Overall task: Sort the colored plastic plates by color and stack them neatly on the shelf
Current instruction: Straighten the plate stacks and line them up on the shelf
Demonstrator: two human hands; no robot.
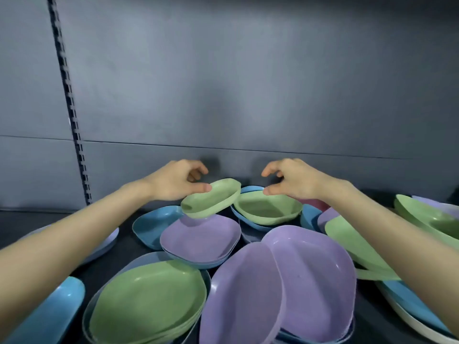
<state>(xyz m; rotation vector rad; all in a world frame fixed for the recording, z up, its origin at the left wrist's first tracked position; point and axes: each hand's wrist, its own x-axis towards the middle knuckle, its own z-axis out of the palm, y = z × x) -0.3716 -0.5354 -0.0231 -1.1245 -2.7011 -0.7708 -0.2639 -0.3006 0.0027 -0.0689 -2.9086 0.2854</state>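
Coloured plastic plates lie mixed on the dark shelf [37, 217]. A small green plate [211, 198] sits tilted at the back, its right end propped over the rim of a second green plate [267, 209]. My left hand [176, 181] hovers at the tilted plate's left rim, thumb tip touching it, fingers loosely curled above it. My right hand [293, 180] mirrors this, thumb tip at the second green plate's far rim and fingers curled in the air. Nearer me are a purple plate stack [201, 239], two large purple plates [305, 276] and a green stack [146, 301].
Blue plates [154, 224] lie under and between the others, another at the front left [57, 309]. More green plates [427, 219], a blue and a white one crowd the right under my forearm. A pink plate [313, 202] peeks out behind. The grey back wall [248, 95] stands close.
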